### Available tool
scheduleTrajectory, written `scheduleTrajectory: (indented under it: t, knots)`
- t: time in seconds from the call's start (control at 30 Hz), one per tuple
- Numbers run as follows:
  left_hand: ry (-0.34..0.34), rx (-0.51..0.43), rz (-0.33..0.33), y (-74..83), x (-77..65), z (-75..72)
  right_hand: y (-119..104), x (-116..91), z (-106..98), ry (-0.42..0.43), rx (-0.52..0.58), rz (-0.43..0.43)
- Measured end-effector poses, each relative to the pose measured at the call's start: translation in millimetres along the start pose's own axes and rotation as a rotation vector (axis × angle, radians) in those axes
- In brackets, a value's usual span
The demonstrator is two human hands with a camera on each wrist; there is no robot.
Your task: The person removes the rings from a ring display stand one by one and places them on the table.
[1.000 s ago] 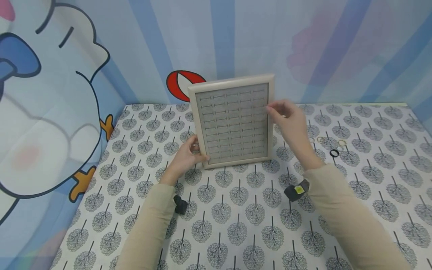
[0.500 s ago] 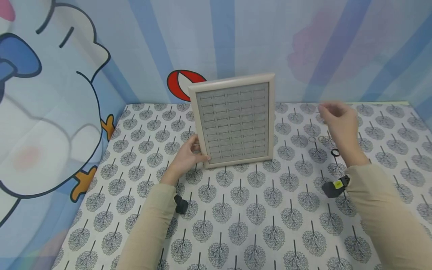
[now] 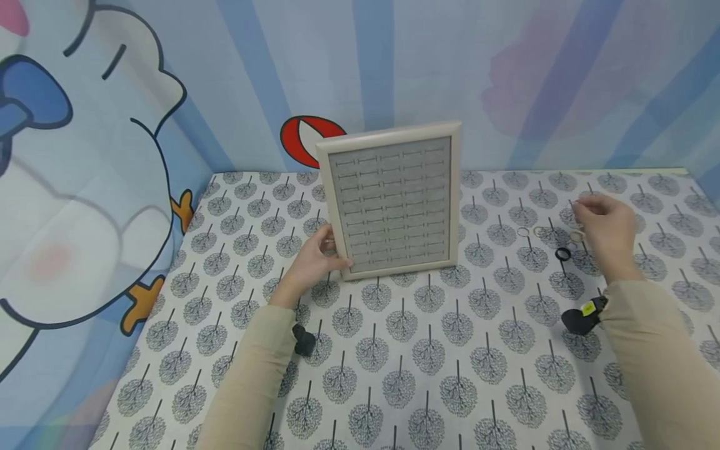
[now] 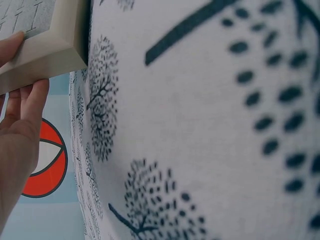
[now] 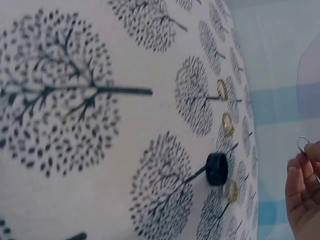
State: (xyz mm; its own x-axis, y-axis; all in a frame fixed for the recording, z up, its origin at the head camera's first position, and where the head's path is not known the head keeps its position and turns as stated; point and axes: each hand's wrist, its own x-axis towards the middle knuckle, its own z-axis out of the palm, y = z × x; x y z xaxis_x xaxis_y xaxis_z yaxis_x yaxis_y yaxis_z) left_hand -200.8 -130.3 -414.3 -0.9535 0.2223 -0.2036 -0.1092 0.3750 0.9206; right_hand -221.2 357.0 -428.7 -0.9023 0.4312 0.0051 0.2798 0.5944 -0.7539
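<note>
A pale wooden-framed ring display board [image 3: 394, 206] with a grey slotted face stands tilted back on the patterned cloth. My left hand [image 3: 315, 259] grips its lower left edge, thumb on the front and fingers behind, as the left wrist view also shows at the board's corner [image 4: 55, 50]. Off to the right, my right hand [image 3: 609, 232] pinches a thin silver ring [image 5: 299, 145] between thumb and fingertip. Below it on the cloth lie a black ring [image 3: 557, 255] and several gold and silver rings, among them a gold ring [image 5: 225, 91] in the right wrist view.
The cloth [image 3: 394, 387] with tree prints covers the table. Behind its far edge rises a pale blue striped backdrop [image 3: 416, 69], with a cartoon figure [image 3: 67, 206] on the left. A black wrist camera [image 3: 582, 320] hangs under the right sleeve.
My right hand has moved away from the board's right edge, rightward and then lower, to beside the rings. My left hand and the board stay where they were.
</note>
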Motion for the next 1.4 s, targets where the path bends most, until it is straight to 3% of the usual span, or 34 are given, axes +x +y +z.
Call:
scheduleTrajectory:
  t: [0.13, 0.3, 0.4, 0.6, 0.73, 0.97, 1.4]
  knots:
    - [-0.004, -0.003, -0.015, 5.1, -2.9, -0.4, 40.2, 23.3, 3.8, -0.003, -0.085, 0.042]
    - [-0.001, -0.004, -0.013, 3.5, -1.7, 0.0, 56.1, 23.6, 1.1, -0.018, -0.133, 0.103]
    - [0.003, 0.001, -0.006, -0.8, 0.8, 0.2, 51.4, 11.7, -5.8, -0.037, -0.15, 0.124]
    - [-0.001, 0.005, -0.01, -1.5, 1.1, 0.1, 15.4, -21.0, -19.0, -0.062, -0.187, 0.204]
    - [-0.006, 0.002, -0.018, -1.1, 1.1, -0.2, 2.4, -33.7, -22.0, -0.063, -0.23, 0.212]
    - [-0.012, -0.009, -0.032, -0.4, 1.5, -0.8, 0.9, -35.8, -22.4, -0.079, -0.261, 0.195]
    - [-0.003, 0.002, -0.019, -3.1, 2.3, -0.4, 3.3, -34.7, -22.2, -0.087, -0.271, 0.244]
